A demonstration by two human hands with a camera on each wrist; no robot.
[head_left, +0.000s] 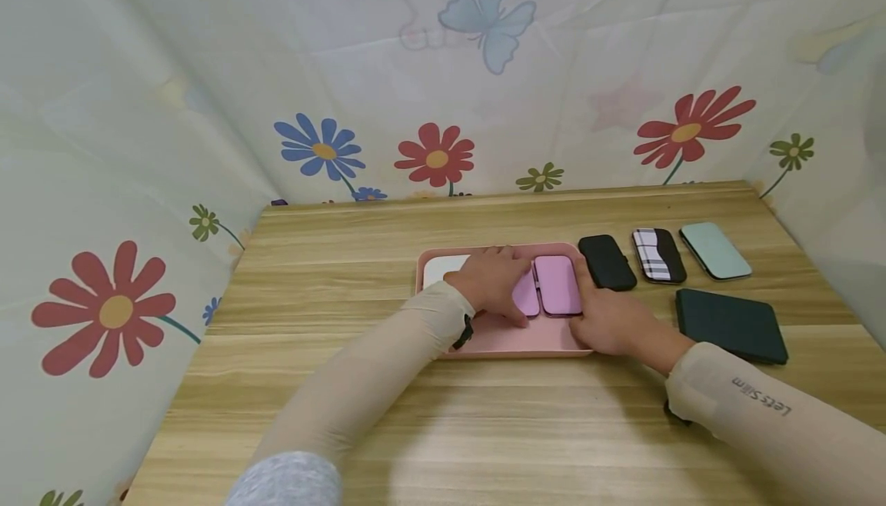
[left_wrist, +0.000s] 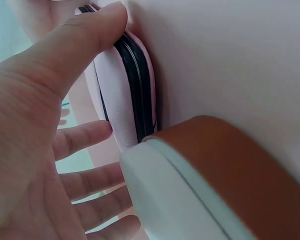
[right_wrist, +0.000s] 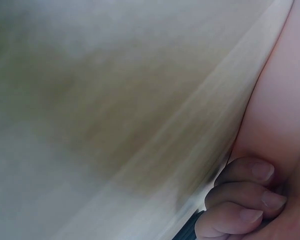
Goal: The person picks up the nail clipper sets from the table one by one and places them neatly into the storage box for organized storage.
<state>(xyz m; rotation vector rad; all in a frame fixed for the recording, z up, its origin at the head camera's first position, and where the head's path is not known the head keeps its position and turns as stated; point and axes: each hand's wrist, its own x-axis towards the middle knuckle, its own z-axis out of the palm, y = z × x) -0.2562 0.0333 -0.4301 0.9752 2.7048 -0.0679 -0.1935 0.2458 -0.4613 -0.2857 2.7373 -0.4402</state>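
A shallow pink tray (head_left: 498, 343) lies on the table, with two flat pink cases (head_left: 557, 284) side by side in its right part. My left hand (head_left: 493, 279) reaches over the left pink case (left_wrist: 121, 95); its thumb touches one end, and the other fingers spread loosely along the far side. Under my left wrist lies a white case (head_left: 439, 267), with a brown band (left_wrist: 225, 160) showing in the left wrist view. My right hand (head_left: 616, 321) grips the tray's right rim, its fingers (right_wrist: 240, 195) curled at the wall.
Right of the tray are a black case (head_left: 607, 262), a plaid and black case (head_left: 657, 255) and a mint case (head_left: 715, 250). A larger dark green case (head_left: 731, 325) lies nearer, close to my right forearm. A flower-printed curtain (head_left: 484, 106) encloses the wooden table.
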